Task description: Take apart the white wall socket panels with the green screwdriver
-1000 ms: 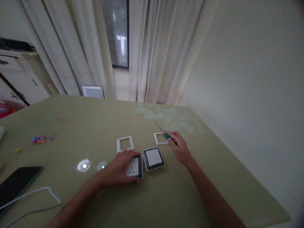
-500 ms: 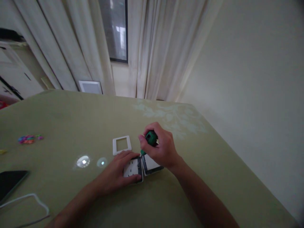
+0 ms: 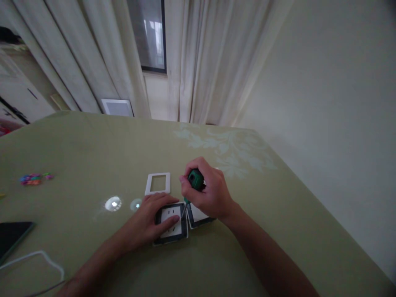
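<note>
A wall socket with a white slotted face and a dark border lies on the table. My left hand holds it from the left, thumb across the face and fingers along the far edge. My right hand is closed round the green handle of a screwdriver. The screwdriver's shaft slants down to the socket's right border; the exact contact of the tip is too small to tell. Close on the right sits a second white-faced wall plate, partly under my right hand. Beyond my left fingers lies a white cover frame.
Small colourful pieces lie at the far left. A dark flat device and a white cable are at the near left. The green tabletop meets a wall on the right and curtains behind.
My left thumb has shifted from the socket's near edge onto its face, and more of the socket shows. The screwdriver stays in my right hand at the border. The view has tilted slightly down.
</note>
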`<state>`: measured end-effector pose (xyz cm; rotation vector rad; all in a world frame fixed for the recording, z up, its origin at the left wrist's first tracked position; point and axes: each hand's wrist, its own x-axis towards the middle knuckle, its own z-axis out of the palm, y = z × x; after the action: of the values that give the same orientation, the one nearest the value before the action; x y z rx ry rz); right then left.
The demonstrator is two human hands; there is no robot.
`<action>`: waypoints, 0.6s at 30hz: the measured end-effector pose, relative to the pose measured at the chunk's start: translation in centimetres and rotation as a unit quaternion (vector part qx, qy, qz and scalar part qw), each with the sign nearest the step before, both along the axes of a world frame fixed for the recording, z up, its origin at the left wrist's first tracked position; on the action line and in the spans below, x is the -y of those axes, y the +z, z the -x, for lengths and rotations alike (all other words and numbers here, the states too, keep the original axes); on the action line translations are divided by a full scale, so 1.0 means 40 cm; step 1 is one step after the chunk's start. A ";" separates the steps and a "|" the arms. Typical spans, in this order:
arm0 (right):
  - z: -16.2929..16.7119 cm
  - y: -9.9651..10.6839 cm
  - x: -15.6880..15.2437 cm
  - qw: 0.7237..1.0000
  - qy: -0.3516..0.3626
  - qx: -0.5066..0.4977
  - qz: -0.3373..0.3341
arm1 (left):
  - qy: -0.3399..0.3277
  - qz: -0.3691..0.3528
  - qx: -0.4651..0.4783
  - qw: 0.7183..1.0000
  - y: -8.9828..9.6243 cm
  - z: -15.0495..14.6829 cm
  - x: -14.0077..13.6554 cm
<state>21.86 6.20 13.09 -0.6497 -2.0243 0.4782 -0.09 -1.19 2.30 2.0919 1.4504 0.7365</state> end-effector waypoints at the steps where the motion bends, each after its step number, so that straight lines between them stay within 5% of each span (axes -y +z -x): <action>1: 0.001 -0.003 0.000 1.000 0.004 0.003 -0.003 | -0.002 -0.001 -0.005 1.000 0.003 0.002 -0.001; 9: -0.018 0.014 0.021 0.988 0.125 0.070 -0.052 | -0.066 -0.001 0.008 0.998 0.022 -0.015 0.016; 14: -0.031 0.063 0.046 0.977 0.010 0.176 -0.122 | -0.082 0.013 0.030 0.996 0.020 -0.019 0.015; 18: -0.039 0.094 0.055 0.967 0.072 0.222 -0.105 | -0.075 0.025 0.045 0.996 0.025 -0.021 0.011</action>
<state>23.42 4.01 16.86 -0.5122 -2.5177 0.2054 0.77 -1.62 3.29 2.0755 1.2362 0.7172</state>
